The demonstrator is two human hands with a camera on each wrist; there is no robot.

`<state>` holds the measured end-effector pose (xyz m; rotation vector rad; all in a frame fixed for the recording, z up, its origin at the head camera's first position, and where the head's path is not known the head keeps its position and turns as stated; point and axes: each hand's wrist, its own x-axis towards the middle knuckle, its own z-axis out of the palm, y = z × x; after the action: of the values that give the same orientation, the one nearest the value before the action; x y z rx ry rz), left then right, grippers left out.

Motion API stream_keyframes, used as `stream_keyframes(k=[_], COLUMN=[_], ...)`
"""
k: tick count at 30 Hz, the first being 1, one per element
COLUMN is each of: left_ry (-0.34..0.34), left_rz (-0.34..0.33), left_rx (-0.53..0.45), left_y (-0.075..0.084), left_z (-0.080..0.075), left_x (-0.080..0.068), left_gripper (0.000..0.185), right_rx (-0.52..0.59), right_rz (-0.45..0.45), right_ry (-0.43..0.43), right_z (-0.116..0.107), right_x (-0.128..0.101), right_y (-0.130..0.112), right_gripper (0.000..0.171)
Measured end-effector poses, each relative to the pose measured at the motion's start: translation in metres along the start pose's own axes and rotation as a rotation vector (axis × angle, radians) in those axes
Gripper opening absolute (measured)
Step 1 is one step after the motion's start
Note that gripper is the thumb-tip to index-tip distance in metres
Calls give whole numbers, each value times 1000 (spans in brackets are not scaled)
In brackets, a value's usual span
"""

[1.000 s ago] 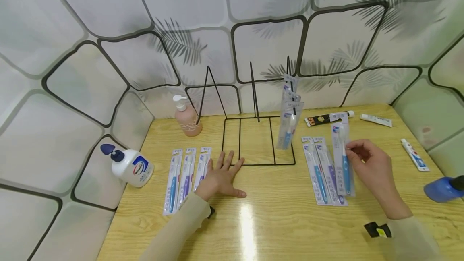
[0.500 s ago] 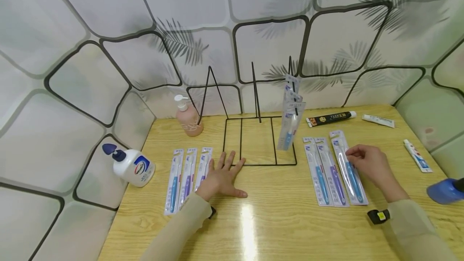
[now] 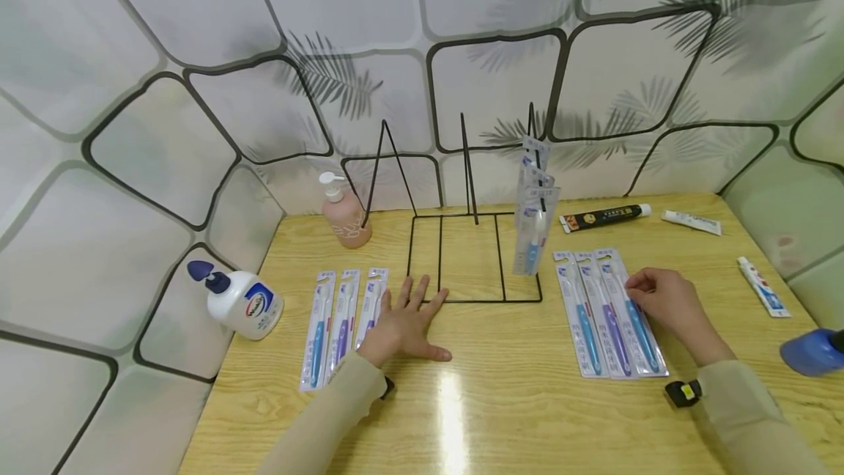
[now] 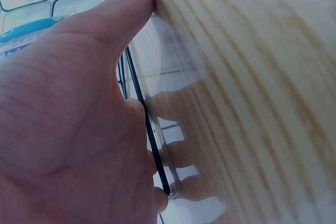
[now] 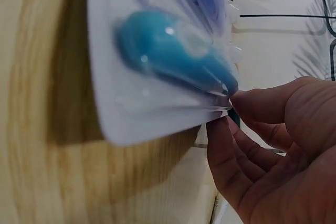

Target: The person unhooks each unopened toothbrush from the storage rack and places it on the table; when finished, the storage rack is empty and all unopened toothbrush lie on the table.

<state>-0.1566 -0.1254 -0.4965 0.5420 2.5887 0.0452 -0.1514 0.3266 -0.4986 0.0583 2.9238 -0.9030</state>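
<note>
My left hand (image 3: 404,321) lies flat and open on the wooden table (image 3: 501,387), fingertips against the front wire of a black wire rack (image 3: 475,299). In the left wrist view the palm (image 4: 68,129) presses on that wire (image 4: 152,140). My right hand (image 3: 653,295) pinches the edge of a blue toothbrush pack (image 3: 634,317), the rightmost of three lying side by side, next to a purple one (image 3: 608,317). In the right wrist view the thumb and fingers (image 5: 231,111) pinch the pack's edge (image 5: 157,61). Several packs (image 3: 537,218) hang on the rack's right peg.
Three more toothbrush packs (image 3: 343,321) lie left of my left hand. A pink pump bottle (image 3: 343,215) stands at the back left and a white pump bottle (image 3: 240,303) lies at the left edge. Toothpaste tubes (image 3: 603,216) (image 3: 691,221) (image 3: 763,286) and a blue object (image 3: 811,350) are on the right.
My right hand lowered the blue toothbrush pack from a raised, tilted hold onto the table and slid it against the other two. My left hand stayed put.
</note>
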Motion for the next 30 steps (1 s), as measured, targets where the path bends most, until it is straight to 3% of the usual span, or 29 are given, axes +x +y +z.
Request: stream_keyframes(k=[7,15,18,20,25,27,30], left_ry=[-1,-14,-21,-14,-3,1,-6], left_rz=[-5,-3,0,-1,2,2,0], left_rx=[30,-2,-12,-15,-14,-2,1], left_y=[1,0,-3,-5,-9,-7,-3], left_z=[-2,-2,1,5,14,10,3], left_x=[-1,1,3,6,14,10,4], left_gripper=[116,117,118,119,121,120,118], right_rx=[-84,-124,-110,-63,126,210,327], right_rz=[-1,47,33,-29,-308,-410,-498], right_ry=[19,-28,12,97,340,389,396], right_z=[0,-4,-3,0,10,13,16], right_x=[-1,-7,-9,-11,-15,-16,-19], right_y=[-4,-17,-24,-33,-66,-80,-101], right_gripper=[16,27,28,24,13,18,25])
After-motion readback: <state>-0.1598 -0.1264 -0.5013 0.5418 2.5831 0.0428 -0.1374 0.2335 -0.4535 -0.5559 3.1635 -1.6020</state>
